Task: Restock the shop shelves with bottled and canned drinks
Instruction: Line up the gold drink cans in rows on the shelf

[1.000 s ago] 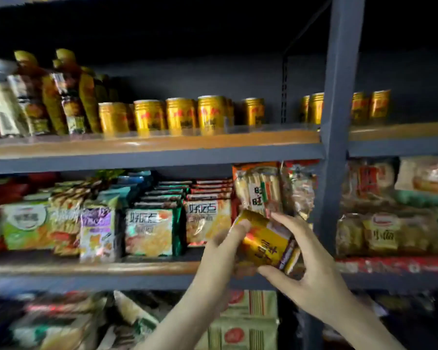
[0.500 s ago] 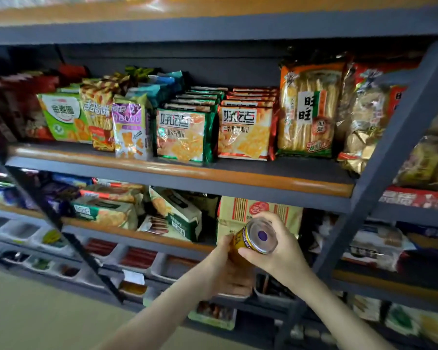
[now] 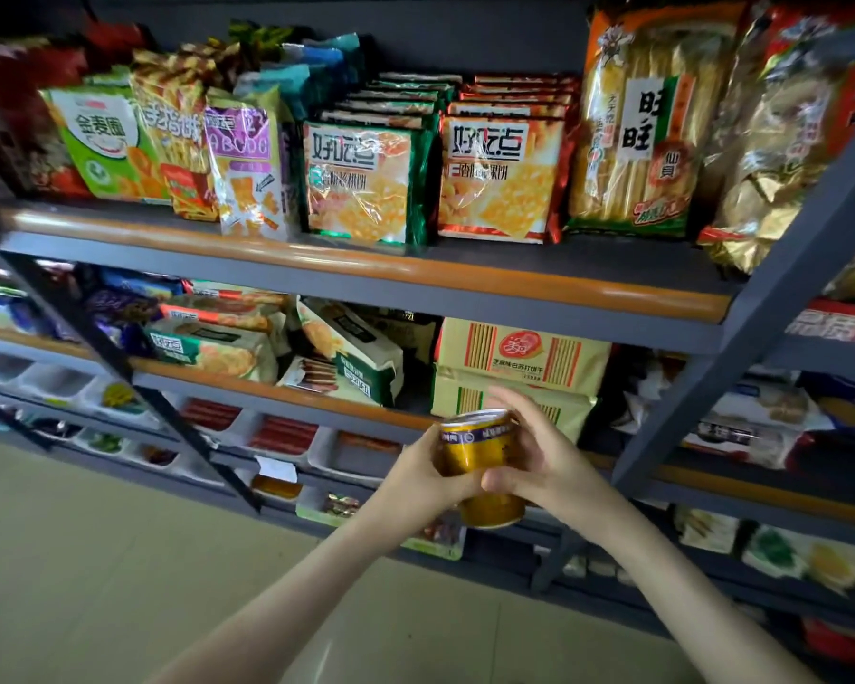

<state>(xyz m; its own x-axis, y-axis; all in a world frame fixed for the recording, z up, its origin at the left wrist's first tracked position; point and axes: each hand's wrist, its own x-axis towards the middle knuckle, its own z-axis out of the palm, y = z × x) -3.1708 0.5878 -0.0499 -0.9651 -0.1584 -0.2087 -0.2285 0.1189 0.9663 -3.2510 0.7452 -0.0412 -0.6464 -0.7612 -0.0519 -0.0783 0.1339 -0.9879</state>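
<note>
Between left hand [image 3: 425, 478] and right hand [image 3: 544, 461] sits a gold, purple-banded can [image 3: 471, 451].

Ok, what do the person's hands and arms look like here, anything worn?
Nothing worn that shows. The left hand and right hand are ungloved, with no ring, watch or bracelet in view. The left forearm and right forearm are bare down to the frame's edge, so no sleeve appears.
</note>
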